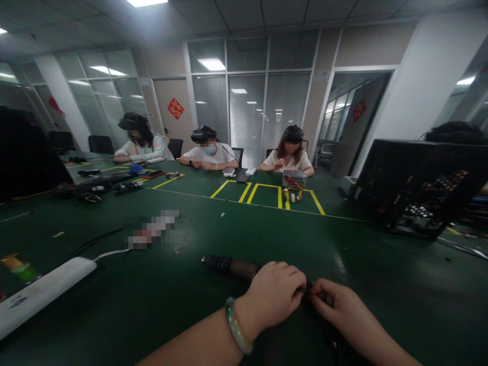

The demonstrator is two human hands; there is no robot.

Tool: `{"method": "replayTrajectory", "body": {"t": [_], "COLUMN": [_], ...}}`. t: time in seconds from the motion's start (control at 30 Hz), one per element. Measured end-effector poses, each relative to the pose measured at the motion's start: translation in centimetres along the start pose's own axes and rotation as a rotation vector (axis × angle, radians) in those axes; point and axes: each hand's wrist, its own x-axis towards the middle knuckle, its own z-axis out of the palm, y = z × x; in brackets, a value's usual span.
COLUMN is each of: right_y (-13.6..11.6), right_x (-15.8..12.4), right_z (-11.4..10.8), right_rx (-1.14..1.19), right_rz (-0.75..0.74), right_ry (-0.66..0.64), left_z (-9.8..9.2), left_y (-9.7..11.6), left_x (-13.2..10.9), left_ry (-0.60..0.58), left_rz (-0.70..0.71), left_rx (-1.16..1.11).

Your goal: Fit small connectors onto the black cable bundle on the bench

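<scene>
- Dark tool (239,270): on table (183,300), right end hidden behind left hand (276,291).
- Left fingers: curled; grip indeterminable.
- Right hand (340,304): fingers pinched on small dark piece (309,287) between the hands.

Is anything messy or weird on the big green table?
A bit: small scraps lie loose on the green table, like litter, and colored wires hang messily from the gray box on the far side. I see no spill.

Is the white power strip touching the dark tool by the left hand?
Apart: the head view shows green table between the power strip and dark tool.
</scene>
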Motion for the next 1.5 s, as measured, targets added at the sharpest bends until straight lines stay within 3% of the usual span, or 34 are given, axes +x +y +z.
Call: {"method": "replayTrajectory", "body": {"t": [0.47,1.0,1.33,1.5], "right_y": [0.26,0.26,0.00,0.05], "right_x": [-0.18,-0.21,-0.15,0.06], "right_z": [0.12,0.21,0.20,0.31], "right_rx": [0.024,0.042,-0.004,-0.021], "right_rz": [-0.052,-0.047,-0.060,-0.059], "right_ry": [0.065,0.046,0.077,0.086], "left_z": [-0.48,-0.33,-0.63,-0.70], "left_y": [0.96,0.74,0.92,0.93], "left_x": [-0.03,-0.05,0.07,0.01], "left_ry": [0.028,0.058,0.041,0.090], "left_rz": [-0.012,0.030,-0.020,-0.029], "left_rx": [0.001,-0.002,0.006,-0.038]}}
